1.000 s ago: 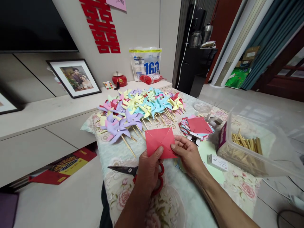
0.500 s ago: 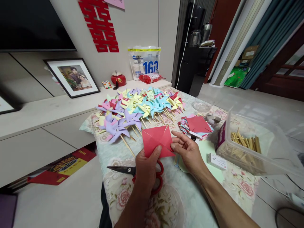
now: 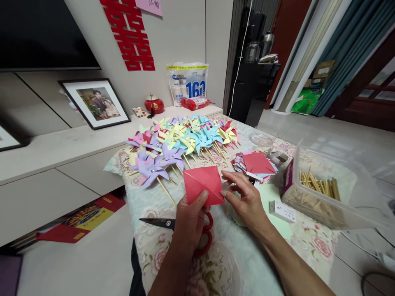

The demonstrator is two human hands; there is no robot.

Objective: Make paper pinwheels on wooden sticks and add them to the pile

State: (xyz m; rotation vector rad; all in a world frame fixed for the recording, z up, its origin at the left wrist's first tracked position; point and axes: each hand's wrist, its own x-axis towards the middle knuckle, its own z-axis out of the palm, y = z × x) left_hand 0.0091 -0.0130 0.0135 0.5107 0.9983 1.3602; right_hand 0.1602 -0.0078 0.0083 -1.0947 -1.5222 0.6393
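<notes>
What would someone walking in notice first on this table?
Most likely the big heap of pastel paper pinwheels on sticks, spread over the far side of the flowered table. Nearer, the left hand and right hand hold a red paper square by its lower edge and right side, above red-handled scissors. To the right, a clear plastic box holds wooden sticks.

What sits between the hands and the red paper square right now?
Nothing visible: the left hand pinches the red paper square at its lower edge and the right hand touches its right corner. The scissors lie underneath.
</notes>
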